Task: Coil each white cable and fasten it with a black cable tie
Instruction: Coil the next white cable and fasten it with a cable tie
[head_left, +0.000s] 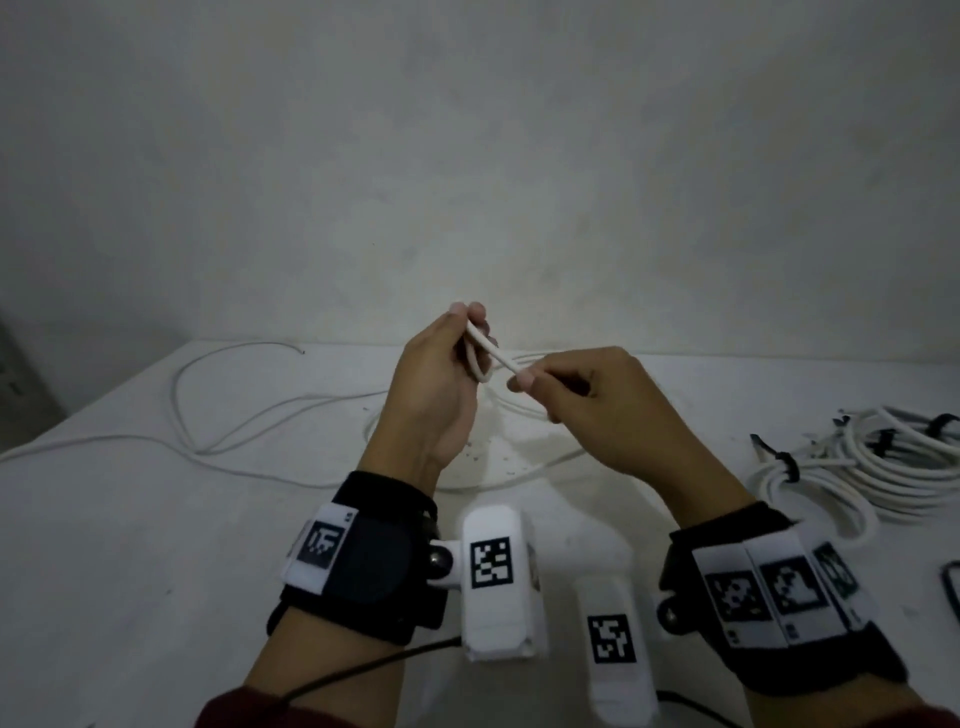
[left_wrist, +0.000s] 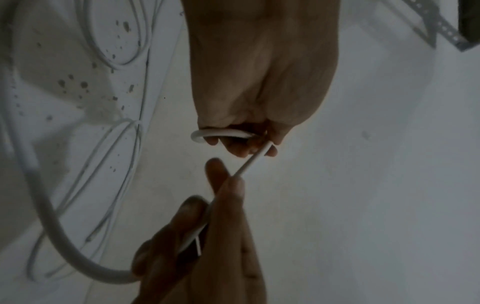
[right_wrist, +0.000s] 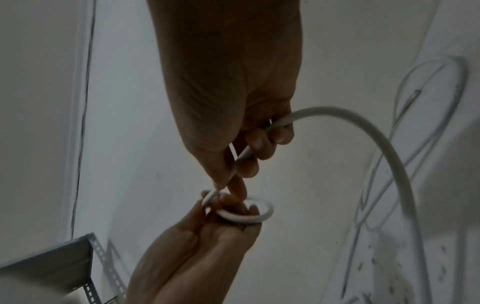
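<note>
My left hand is raised over the table and grips a small loop of the white cable round its fingers. My right hand pinches the same cable just beside the loop, between thumb and forefinger. In the left wrist view the loop sits in the left hand, and the right hand holds the straight stretch. In the right wrist view the cable arcs away from the right hand down to the table, while the left hand holds the loop.
The rest of the cable trails in loose curves across the white table to the left and under my hands. Coiled white bundles with black ties lie at the right. A loose black tie shows at the right edge.
</note>
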